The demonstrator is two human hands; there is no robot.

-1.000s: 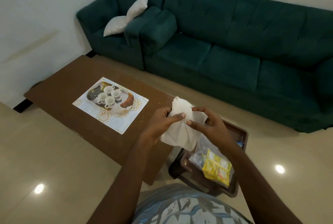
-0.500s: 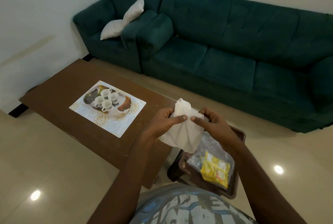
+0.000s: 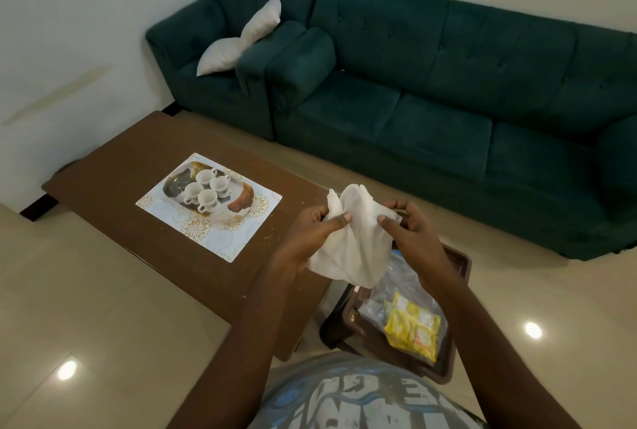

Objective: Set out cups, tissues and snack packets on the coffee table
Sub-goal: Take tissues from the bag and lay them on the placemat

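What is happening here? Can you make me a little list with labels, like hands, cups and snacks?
Hands: left hand and right hand both pinch one white tissue
Cups: four white cups on a patterned tray, on the coffee table
Snacks: yellow snack packets in a clear bag on a brown stand
Behind: green sofa with a white pillow

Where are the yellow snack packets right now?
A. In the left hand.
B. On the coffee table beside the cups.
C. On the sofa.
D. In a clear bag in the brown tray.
D: the yellow snack packets lie inside the clear bag in the brown tray, off the coffee table; the left hand and right hand hold only the tissue.
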